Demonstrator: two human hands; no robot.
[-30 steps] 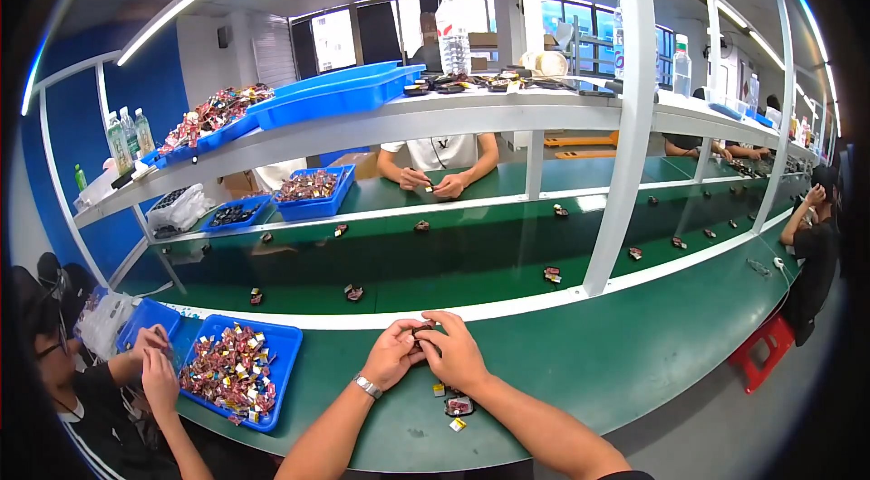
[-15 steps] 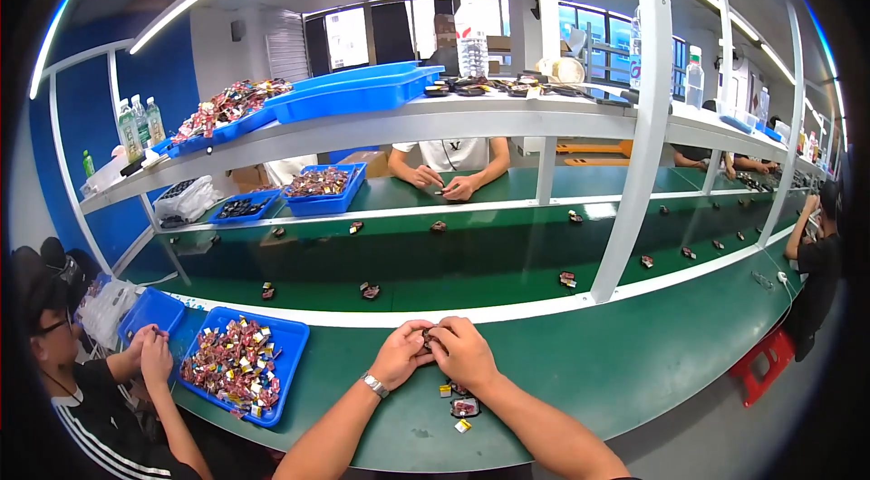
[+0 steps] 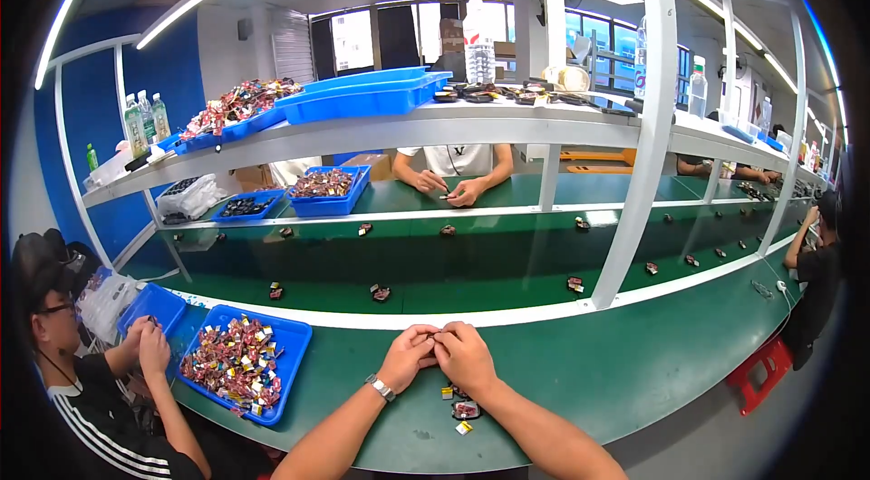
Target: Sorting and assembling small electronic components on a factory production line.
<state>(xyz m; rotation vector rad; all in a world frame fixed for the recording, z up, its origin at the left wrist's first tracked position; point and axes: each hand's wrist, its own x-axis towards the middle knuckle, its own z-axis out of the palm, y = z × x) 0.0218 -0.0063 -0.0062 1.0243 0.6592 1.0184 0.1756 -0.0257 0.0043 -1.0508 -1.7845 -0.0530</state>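
My left hand (image 3: 410, 360) and my right hand (image 3: 464, 358) meet over the green bench, fingers closed together. Pinched between them is a small dark part (image 3: 434, 336), mostly covered by my fingertips, so its kind does not show. Just below my right hand lies a dark-rimmed casing with a reddish board (image 3: 466, 410). One small yellow-and-white piece (image 3: 447, 393) rests above it and another (image 3: 464, 428) below. To the left of my hands stands a blue tray (image 3: 301, 355) heaped with reddish boards bearing yellow-and-white pieces.
Beyond a white rail (image 3: 507, 317), a dark green conveyor belt (image 3: 453, 264) carries several small assemblies. A white post (image 3: 634, 135) rises at the right of my hands, under a shelf (image 3: 381, 124) with blue trays and bottles. Co-workers sit at left, opposite and right; a red stool (image 3: 761, 376) stands at right.
My fingers have drawn closer around the small dark part, which shows less now. The assemblies on the belt appear slightly further right, as does most of the view.
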